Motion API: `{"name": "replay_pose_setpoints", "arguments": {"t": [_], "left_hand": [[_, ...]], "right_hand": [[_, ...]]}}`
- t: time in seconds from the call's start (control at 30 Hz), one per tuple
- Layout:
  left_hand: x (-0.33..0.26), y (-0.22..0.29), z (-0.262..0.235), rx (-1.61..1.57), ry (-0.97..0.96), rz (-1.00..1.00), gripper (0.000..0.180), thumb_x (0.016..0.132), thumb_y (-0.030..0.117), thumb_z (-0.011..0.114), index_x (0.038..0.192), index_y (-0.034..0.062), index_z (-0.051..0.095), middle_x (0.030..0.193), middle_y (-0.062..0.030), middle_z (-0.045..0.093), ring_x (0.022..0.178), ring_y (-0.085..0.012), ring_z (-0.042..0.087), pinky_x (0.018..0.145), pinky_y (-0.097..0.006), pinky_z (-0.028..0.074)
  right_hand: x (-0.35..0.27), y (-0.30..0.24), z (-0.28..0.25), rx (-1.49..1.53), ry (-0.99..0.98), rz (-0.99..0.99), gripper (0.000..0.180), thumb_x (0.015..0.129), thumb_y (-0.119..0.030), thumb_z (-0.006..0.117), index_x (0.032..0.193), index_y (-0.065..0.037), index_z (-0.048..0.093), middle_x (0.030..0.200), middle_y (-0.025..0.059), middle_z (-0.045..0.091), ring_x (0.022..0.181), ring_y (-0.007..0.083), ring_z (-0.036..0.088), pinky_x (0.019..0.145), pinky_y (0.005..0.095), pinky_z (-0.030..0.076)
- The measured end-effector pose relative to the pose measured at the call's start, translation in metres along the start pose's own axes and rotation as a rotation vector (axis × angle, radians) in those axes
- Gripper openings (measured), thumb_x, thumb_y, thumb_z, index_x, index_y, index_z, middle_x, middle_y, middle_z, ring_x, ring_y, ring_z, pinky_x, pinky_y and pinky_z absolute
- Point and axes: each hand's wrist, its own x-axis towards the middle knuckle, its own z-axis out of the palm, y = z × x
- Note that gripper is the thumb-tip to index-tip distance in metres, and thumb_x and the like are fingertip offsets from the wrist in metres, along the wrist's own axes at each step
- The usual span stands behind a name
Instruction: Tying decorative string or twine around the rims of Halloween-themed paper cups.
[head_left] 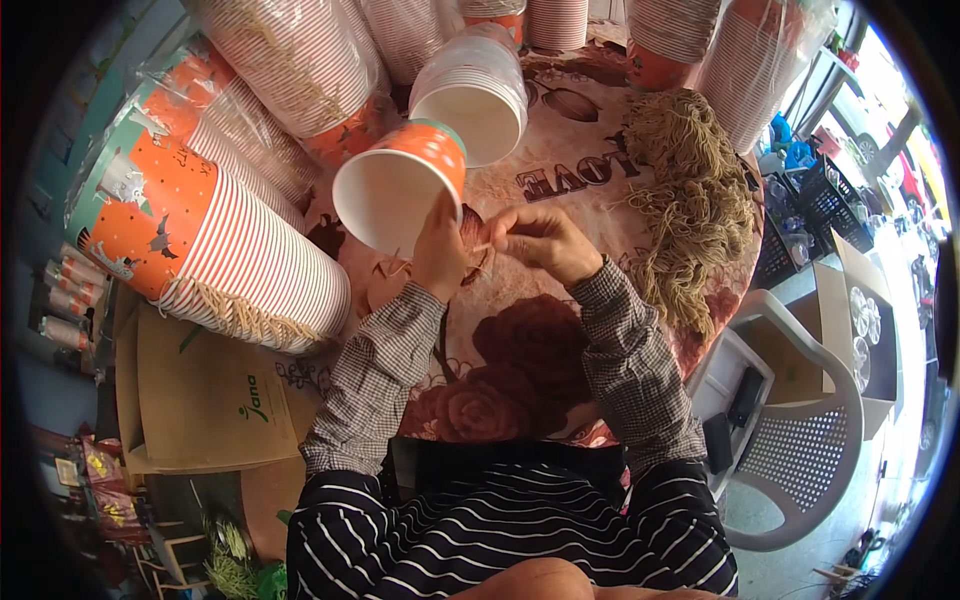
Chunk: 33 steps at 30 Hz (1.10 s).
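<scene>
My left hand [440, 252] grips the rim of an orange paper bucket [440, 150], its fingers partly inside the white mouth, which tilts toward me. Close by on the right, my right hand [552, 240] is closed in a pinch at the bucket's side. A thin pale string [482, 247] runs between the fingertips of both hands; its ends are too small to make out. Beyond the held bucket, a nested stack of white-mouthed paper buckets [470, 110] lies on its side in clear plastic. A loose heap of tan twine [690, 200] lies to the right.
A tall stack of orange buckets [250, 270] with twine along its side leans at the left, beside more plastic-wrapped stacks [290, 70]. The rose-patterned tablecloth [530, 350] covers the round table. A plastic chair [800, 440] stands right; a cardboard box [210, 390] sits lower left.
</scene>
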Motion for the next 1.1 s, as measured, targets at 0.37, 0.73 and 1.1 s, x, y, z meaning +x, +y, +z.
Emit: {"name": "replay_pose_setpoints", "arguments": {"t": [0.37,0.73,1.1], "left_hand": [[-0.007,-0.009,-0.021,0.406,-0.275,0.242,0.06,0.082,0.026,0.058,0.138,0.0175,0.039,0.129,-0.0086,0.051,0.126,-0.0262,0.043,0.1,-0.045,0.034],[-0.006,-0.025,-0.013,0.397,-0.252,0.136,0.051,0.086,0.049,0.052,0.124,0.015,0.056,0.128,-0.0112,0.054,0.122,-0.0276,0.047,0.105,-0.05,0.024],[-0.005,0.0,-0.049,-0.853,0.087,-0.342,0.044,0.096,0.03,0.05,0.124,-0.0045,0.051,0.112,-0.0121,0.06,0.105,-0.0202,0.056,0.09,-0.031,0.043]], "right_hand": [[0.005,0.012,-0.004,0.176,0.081,-0.21,0.009,0.086,-0.008,0.065,0.093,-0.002,0.065,0.094,0.0035,0.065,0.086,0.0107,0.06,0.081,0.0275,0.048],[0.011,0.02,-0.009,0.166,0.302,-0.242,0.005,0.092,-0.011,0.057,0.093,-0.007,0.06,0.126,0.0113,0.053,0.099,0.0156,0.06,0.077,0.0284,0.05],[0.021,0.051,0.019,0.022,0.014,-0.222,0.002,0.09,-0.003,0.055,0.089,-0.003,0.055,0.134,0.0138,0.048,0.107,0.015,0.054,0.089,0.0305,0.045]]}}
